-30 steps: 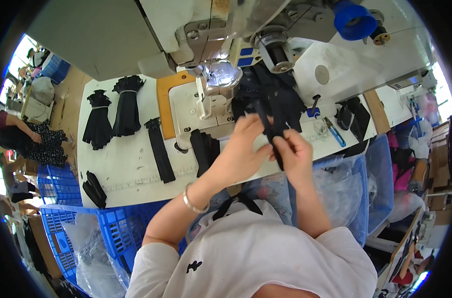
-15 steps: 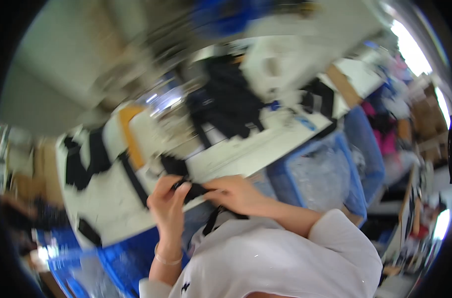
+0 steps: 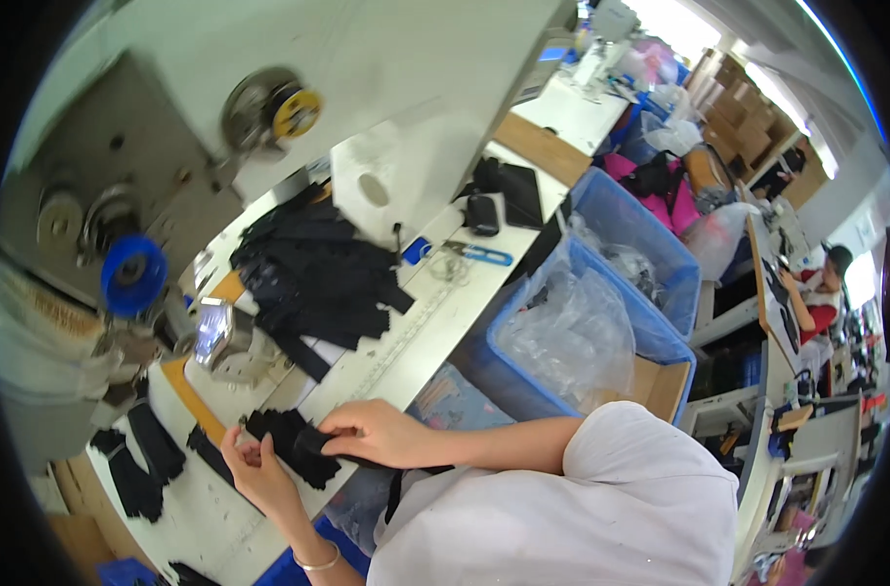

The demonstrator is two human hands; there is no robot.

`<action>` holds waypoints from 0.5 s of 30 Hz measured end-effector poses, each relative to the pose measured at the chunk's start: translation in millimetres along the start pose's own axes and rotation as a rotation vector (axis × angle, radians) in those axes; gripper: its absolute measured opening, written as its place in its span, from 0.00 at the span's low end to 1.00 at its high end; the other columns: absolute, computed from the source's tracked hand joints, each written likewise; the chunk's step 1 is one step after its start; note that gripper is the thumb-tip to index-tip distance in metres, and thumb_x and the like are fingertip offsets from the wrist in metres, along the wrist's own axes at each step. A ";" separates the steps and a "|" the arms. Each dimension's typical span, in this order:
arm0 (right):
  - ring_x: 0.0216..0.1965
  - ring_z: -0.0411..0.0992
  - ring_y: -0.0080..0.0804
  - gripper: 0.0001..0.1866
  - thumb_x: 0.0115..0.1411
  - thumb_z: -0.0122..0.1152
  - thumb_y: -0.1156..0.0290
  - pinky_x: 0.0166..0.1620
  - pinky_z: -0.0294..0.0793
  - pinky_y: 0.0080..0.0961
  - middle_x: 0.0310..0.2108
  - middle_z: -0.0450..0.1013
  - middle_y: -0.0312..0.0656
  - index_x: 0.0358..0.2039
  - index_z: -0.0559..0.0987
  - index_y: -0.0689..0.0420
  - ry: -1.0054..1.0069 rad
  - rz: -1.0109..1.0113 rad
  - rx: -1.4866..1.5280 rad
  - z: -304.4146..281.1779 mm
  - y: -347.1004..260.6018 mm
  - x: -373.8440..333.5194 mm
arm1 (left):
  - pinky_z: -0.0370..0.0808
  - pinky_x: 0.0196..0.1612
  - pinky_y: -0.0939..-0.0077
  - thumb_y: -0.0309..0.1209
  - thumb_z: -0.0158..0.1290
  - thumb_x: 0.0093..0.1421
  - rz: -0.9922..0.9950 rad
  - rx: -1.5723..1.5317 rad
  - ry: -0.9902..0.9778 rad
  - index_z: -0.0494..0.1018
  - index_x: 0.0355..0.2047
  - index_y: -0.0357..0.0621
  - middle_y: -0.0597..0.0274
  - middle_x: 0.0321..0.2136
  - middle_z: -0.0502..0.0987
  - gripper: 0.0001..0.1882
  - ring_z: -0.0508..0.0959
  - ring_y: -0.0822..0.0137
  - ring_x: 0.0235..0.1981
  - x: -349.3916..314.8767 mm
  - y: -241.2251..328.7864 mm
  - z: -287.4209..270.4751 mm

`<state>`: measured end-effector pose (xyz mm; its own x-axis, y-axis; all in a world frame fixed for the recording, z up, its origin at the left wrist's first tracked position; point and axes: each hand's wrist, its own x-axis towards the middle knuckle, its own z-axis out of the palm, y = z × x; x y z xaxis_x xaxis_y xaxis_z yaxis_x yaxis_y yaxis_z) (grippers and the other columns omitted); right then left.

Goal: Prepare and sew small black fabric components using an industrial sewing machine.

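My right hand [image 3: 375, 435] grips a dark strip of fabric [image 3: 314, 441] between thumb and fingers, above the near edge of the white sewing table [image 3: 211, 518]. Under and beside the strip lies a ragged-edged pile of black fabric pieces [image 3: 287, 435]. My left hand [image 3: 257, 476] is at the left end of this pile, its fingers loosely bent and its thumb apart from the index finger. I see nothing held in it. Just beyond the hands stands the metal sewing head [image 3: 240, 352] of the machine.
A larger stack of black pieces [image 3: 313, 269] lies behind the sewing head. Blue-handled snips [image 3: 484, 255] and a black pouch [image 3: 482, 213] rest farther right. More dark pieces [image 3: 157, 439] lie left. Blue bins [image 3: 679, 366] with clear plastic bags stand right. A co-worker [image 3: 824, 303] sits farther off.
My view has swung right and sharpened. My hands, formerly together on a black piece near my body, are now apart over the pile; the left has let go.
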<state>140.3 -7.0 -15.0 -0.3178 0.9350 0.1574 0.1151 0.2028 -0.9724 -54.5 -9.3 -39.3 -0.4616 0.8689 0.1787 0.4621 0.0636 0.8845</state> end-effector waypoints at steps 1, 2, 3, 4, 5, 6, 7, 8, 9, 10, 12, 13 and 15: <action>0.33 0.74 0.37 0.13 0.54 0.64 0.67 0.35 0.71 0.27 0.32 0.75 0.46 0.35 0.78 0.63 -0.033 0.022 -0.089 -2.2 -3.0 1.9 | 0.65 0.29 0.82 0.21 0.57 0.54 0.017 -0.037 0.049 0.70 0.45 0.41 0.68 0.24 0.67 0.18 0.65 0.76 0.24 0.4 -8.5 -4.2; 0.36 0.75 0.33 0.11 0.54 0.65 0.69 0.37 0.73 0.26 0.34 0.76 0.44 0.35 0.78 0.63 -0.073 0.038 -0.174 -5.7 -6.0 3.7 | 0.63 0.27 0.85 0.20 0.58 0.53 0.113 -0.071 0.172 0.74 0.40 0.39 0.69 0.23 0.67 0.13 0.65 0.78 0.23 1.3 -19.3 -2.0; 0.36 0.75 0.33 0.11 0.54 0.65 0.70 0.38 0.72 0.25 0.34 0.76 0.44 0.34 0.78 0.63 -0.042 0.097 -0.153 -11.2 -8.1 5.3 | 0.65 0.29 0.85 0.21 0.57 0.55 0.207 0.098 0.078 0.75 0.34 0.37 0.69 0.25 0.70 0.06 0.68 0.78 0.26 1.0 11.5 -9.1; 0.36 0.75 0.33 0.10 0.53 0.65 0.71 0.38 0.72 0.24 0.33 0.76 0.44 0.33 0.78 0.64 -0.027 0.153 -0.134 -13.9 -13.8 5.3 | 0.69 0.32 0.85 0.21 0.56 0.56 0.171 -0.020 0.077 0.75 0.31 0.35 0.68 0.27 0.71 0.03 0.71 0.77 0.27 -2.0 27.8 -9.1; 0.36 0.74 0.32 0.09 0.52 0.65 0.73 0.39 0.71 0.23 0.34 0.76 0.44 0.32 0.78 0.64 -0.020 0.156 -0.059 -16.3 -15.4 6.0 | 0.71 0.31 0.83 0.20 0.54 0.57 0.090 -0.197 0.062 0.74 0.32 0.31 0.65 0.29 0.72 0.03 0.72 0.75 0.27 -4.4 37.1 -8.8; 0.36 0.74 0.32 0.07 0.52 0.64 0.75 0.39 0.71 0.23 0.35 0.76 0.43 0.31 0.78 0.64 -0.020 0.164 0.023 -18.4 -17.1 6.1 | 0.73 0.28 0.81 0.19 0.53 0.57 0.076 -0.351 0.087 0.73 0.32 0.29 0.62 0.31 0.72 0.03 0.72 0.75 0.26 -6.9 44.5 -5.6; 0.34 0.74 0.30 0.07 0.52 0.64 0.76 0.37 0.72 0.22 0.36 0.75 0.44 0.31 0.78 0.64 -0.019 0.016 0.004 -20.1 -21.0 7.2 | 0.74 0.29 0.80 0.18 0.53 0.57 0.077 -0.473 0.044 0.72 0.32 0.27 0.60 0.32 0.72 0.04 0.73 0.74 0.27 -7.4 54.3 -1.2; 0.32 0.74 0.28 0.06 0.52 0.64 0.77 0.35 0.72 0.21 0.38 0.74 0.44 0.30 0.77 0.65 -0.013 -0.137 -0.006 -21.0 -28.0 10.3 | 0.74 0.31 0.80 0.18 0.54 0.57 -0.023 -0.558 -0.100 0.73 0.35 0.29 0.61 0.33 0.73 0.06 0.73 0.73 0.28 -8.0 63.6 -5.9; 0.33 0.73 0.28 0.06 0.52 0.64 0.78 0.35 0.72 0.20 0.42 0.73 0.44 0.30 0.77 0.65 -0.043 -0.160 -0.015 -19.8 -35.7 13.8 | 0.75 0.32 0.81 0.17 0.54 0.56 -0.130 -0.572 -0.127 0.74 0.37 0.31 0.62 0.31 0.74 0.08 0.74 0.74 0.28 -9.9 70.8 -5.9; 0.33 0.73 0.27 0.05 0.52 0.64 0.78 0.34 0.72 0.19 0.45 0.71 0.44 0.29 0.77 0.65 -0.072 -0.197 -0.028 -16.9 -42.6 17.2 | 0.74 0.29 0.83 0.17 0.56 0.56 -0.100 -0.687 -0.098 0.75 0.37 0.31 0.65 0.27 0.76 0.08 0.76 0.77 0.27 -11.0 68.6 -2.6; 0.29 0.73 0.24 0.06 0.52 0.64 0.78 0.34 0.72 0.18 0.45 0.71 0.45 0.30 0.77 0.65 -0.057 -0.086 0.059 -11.1 -39.8 21.2 | 0.76 0.29 0.83 0.15 0.53 0.57 -0.170 -0.866 -0.208 0.76 0.37 0.32 0.60 0.29 0.78 0.07 0.76 0.76 0.28 -12.9 67.5 -1.8; 0.28 0.73 0.23 0.06 0.53 0.64 0.78 0.33 0.72 0.18 0.42 0.73 0.44 0.31 0.78 0.65 -0.037 -0.065 0.060 -10.6 -36.1 22.1 | 0.77 0.30 0.82 0.17 0.52 0.58 -0.172 -0.878 -0.237 0.75 0.37 0.31 0.59 0.30 0.78 0.07 0.76 0.75 0.29 -14.4 63.8 -1.4; 0.28 0.72 0.22 0.06 0.53 0.64 0.78 0.33 0.72 0.18 0.39 0.74 0.43 0.32 0.78 0.65 -0.024 -0.042 0.059 -8.8 -31.8 24.1 | 0.77 0.31 0.81 0.18 0.52 0.59 -0.178 -0.893 -0.259 0.75 0.38 0.31 0.59 0.31 0.78 0.07 0.77 0.74 0.29 -17.0 59.7 -2.7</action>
<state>137.3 11.7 21.2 -0.3437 0.9187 0.1947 0.0458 0.2234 -0.9736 -21.2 -21.6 11.5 -0.2373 0.9714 0.0025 -0.3988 -0.0998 0.9116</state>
